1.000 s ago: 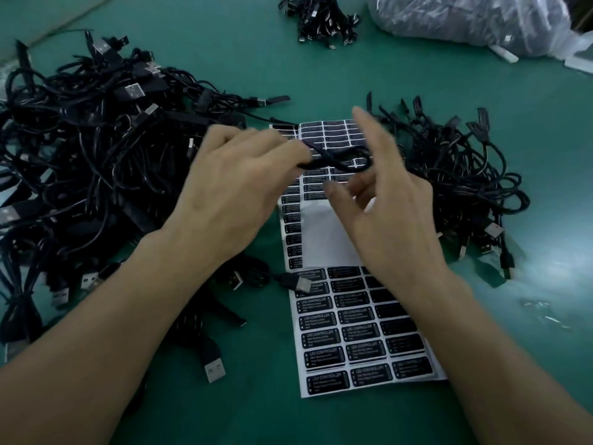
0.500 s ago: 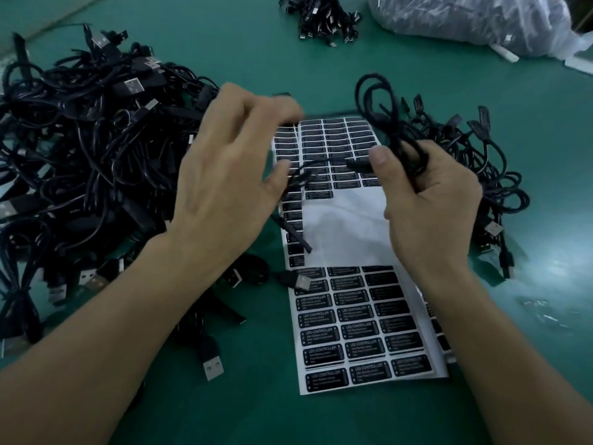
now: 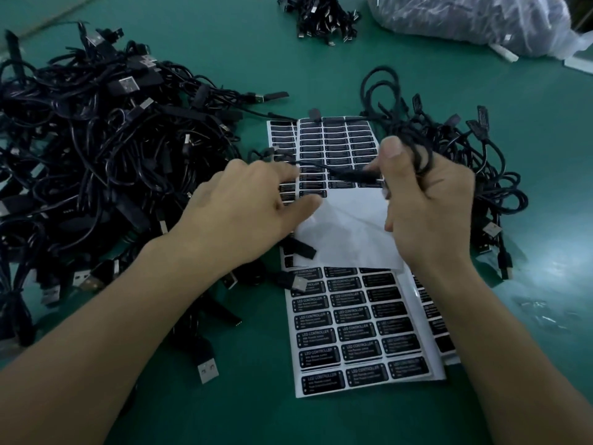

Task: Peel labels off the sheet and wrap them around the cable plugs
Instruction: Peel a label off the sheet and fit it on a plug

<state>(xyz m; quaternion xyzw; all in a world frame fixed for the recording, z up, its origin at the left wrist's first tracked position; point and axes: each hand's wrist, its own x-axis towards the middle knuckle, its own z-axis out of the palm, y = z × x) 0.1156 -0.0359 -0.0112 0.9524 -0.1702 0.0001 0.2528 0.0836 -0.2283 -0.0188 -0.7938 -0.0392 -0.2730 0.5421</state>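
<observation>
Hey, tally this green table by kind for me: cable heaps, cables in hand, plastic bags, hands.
Cable heaps: 3 (left, right, far)
Cable in hand: 1
Plastic bag: 1
Hands: 2 (left, right)
Total: 7

Found the label sheet [image 3: 353, 332] flat in the middle of the table [image 3: 224, 412], running from near to far. Noted a large cable heap [image 3: 96, 155] left of it and a smaller cable pile [image 3: 500, 187] right of it. Saw a cable bundle [image 3: 321, 14] far behind, with a plastic bag [image 3: 465, 20] to its right. Spotted the left hand [image 3: 244, 207] over the sheet's left edge and the right hand [image 3: 426, 207] over its right side, gripping a coiled cable [image 3: 385, 91] above the far rows. Marked a loose plug [image 3: 295, 281] lying across the sheet's left edge.
</observation>
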